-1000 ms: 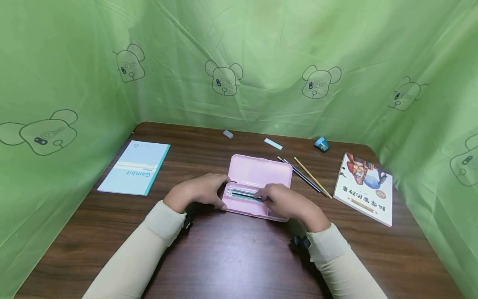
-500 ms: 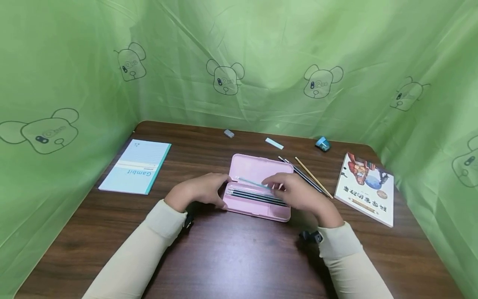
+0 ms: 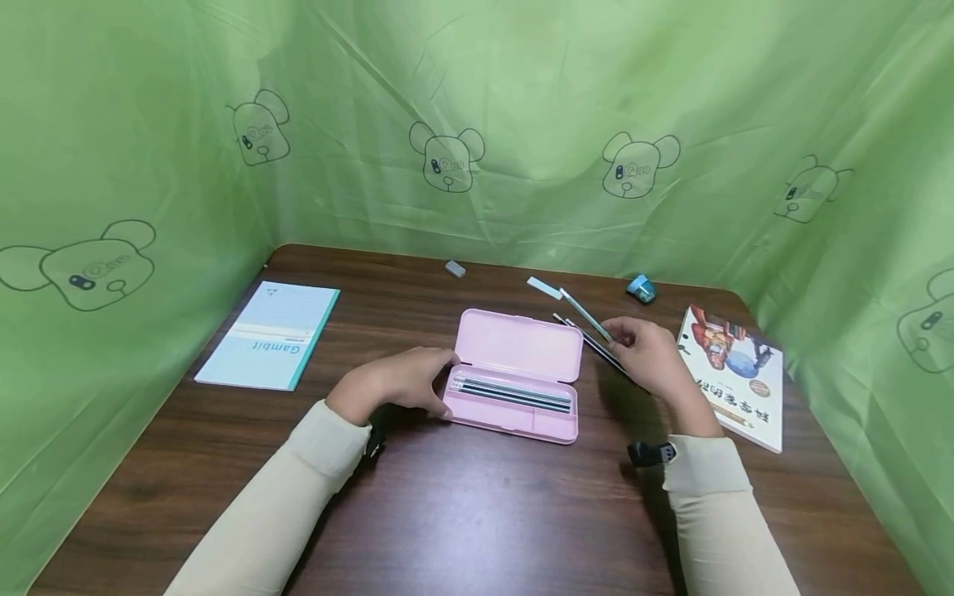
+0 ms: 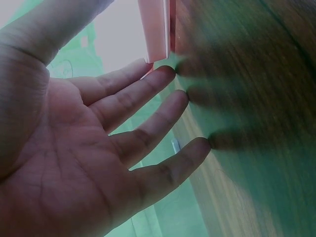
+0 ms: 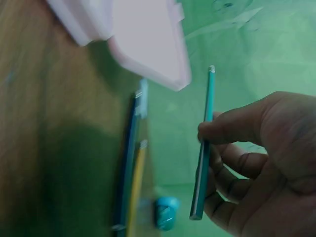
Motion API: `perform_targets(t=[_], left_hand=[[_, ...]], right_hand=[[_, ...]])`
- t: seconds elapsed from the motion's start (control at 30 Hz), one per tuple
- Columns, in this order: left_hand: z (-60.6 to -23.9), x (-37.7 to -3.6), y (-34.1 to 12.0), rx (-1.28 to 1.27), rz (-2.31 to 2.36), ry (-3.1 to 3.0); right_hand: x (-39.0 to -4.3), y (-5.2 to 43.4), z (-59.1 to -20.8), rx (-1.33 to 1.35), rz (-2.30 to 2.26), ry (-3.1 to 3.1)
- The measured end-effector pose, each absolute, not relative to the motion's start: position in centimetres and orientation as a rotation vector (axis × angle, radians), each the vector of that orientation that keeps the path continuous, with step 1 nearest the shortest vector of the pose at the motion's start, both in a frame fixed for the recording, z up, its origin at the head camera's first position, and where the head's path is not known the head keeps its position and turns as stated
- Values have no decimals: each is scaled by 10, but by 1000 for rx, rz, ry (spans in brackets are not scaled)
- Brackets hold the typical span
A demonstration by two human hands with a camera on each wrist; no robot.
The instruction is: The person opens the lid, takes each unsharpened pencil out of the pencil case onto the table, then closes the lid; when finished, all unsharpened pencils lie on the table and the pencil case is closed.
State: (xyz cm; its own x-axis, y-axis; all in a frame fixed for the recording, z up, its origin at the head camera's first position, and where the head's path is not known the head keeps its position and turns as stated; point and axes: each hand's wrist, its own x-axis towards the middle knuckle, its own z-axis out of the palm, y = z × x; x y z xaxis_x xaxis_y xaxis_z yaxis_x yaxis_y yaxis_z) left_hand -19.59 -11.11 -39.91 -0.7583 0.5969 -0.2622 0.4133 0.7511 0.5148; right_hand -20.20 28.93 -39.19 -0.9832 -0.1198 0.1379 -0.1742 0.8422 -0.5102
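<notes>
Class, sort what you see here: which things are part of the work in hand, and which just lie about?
In hand: pink pencil case, teal pencil in right hand, pencils beside the case.
Lying about: notebook, storybook, sharpener, eraser.

Right hand (image 3: 647,352) covers the middle of the loose pencils (image 3: 596,341) and the book's (image 3: 734,377) near-left edge. Left wrist view: pink case (image 4: 157,29) cut off at top edge, surface (image 4: 247,98) blurred. Right wrist view: motion blur throughout; small blue item (image 5: 165,213) unidentifiable there.

Overhead head view, close wrist views
</notes>
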Motion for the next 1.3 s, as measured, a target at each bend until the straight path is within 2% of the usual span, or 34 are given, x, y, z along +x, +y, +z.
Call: perform_targets(t=[0.23, 0.63, 1.1, 1.3], left_hand=[[-400, -196, -112, 769, 620, 2530], [-399, -196, -111, 777, 613, 2531], [-400, -195, -112, 778, 606, 2539], [-399, -195, -112, 775, 603, 2542]], right_hand=[[-213, 292, -419, 252, 765, -3034], [-214, 289, -431, 267, 699, -3100], [-211, 283, -424, 298, 640, -3112], [-201, 268, -400, 423, 617, -3002]])
